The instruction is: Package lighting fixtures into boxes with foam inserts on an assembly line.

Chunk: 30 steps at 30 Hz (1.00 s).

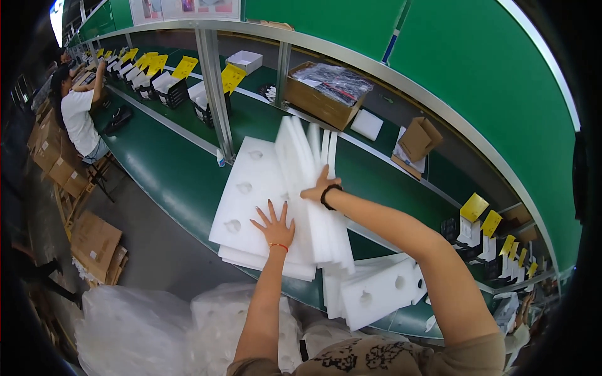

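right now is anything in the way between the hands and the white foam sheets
Nothing visible: the left hand is spread on a flat-lying foam sheet, and the right hand is against the raised sheets beside it.

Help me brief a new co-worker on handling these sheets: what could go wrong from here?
The flat white foam sheets under the left hand reach close to the near edge of the long green workbench, so a push that way might tip them off.
The tilted white foam sheets by the right hand are fanned and uneven, so some may slide apart.
The black beaded bracelet sits close to these sheets and could snag.
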{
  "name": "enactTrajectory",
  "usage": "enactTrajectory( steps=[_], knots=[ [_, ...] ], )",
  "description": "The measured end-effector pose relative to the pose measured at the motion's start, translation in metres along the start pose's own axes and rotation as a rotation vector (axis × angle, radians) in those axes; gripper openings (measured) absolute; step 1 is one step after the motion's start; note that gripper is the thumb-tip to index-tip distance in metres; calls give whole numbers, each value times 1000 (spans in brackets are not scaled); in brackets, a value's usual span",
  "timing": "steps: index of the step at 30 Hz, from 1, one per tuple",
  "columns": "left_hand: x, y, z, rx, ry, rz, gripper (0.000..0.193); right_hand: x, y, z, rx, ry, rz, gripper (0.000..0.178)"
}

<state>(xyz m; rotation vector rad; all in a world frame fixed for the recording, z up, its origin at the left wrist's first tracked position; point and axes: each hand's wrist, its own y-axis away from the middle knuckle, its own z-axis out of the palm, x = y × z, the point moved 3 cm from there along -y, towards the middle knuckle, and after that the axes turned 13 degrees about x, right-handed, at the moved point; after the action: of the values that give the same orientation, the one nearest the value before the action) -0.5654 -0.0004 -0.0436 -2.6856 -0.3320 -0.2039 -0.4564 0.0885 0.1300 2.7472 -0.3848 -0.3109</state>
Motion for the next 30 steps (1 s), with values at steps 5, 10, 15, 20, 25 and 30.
enactTrajectory(
  steps=[5, 10, 15, 20, 25, 30],
  knots=[
    [8, -7, -7, 10, 34, 18, 55, 52, -62, -32, 58, -544, -49, 113],
    [-2, 2, -11, -26, 83, 9, 55, 118, -28, -90, -354, -1053, 30, 67],
    [-8, 25, -22, -81, 133, 32, 54, 155, 3, -84, -394, -1465, -66, 50],
    [-42, 39, -38, -151, 350, -12, 44, 130, 4, -12, -603, -1634, -47, 35],
    [-128, 39, -50, -139, 1300, -921, 45, 87, -21, 113, -524, -1705, -174, 54],
    [-133, 39, -102, -16, 1160, -883, 37, 94, -21, 149, 249, -552, -208, 107]
  ],
)
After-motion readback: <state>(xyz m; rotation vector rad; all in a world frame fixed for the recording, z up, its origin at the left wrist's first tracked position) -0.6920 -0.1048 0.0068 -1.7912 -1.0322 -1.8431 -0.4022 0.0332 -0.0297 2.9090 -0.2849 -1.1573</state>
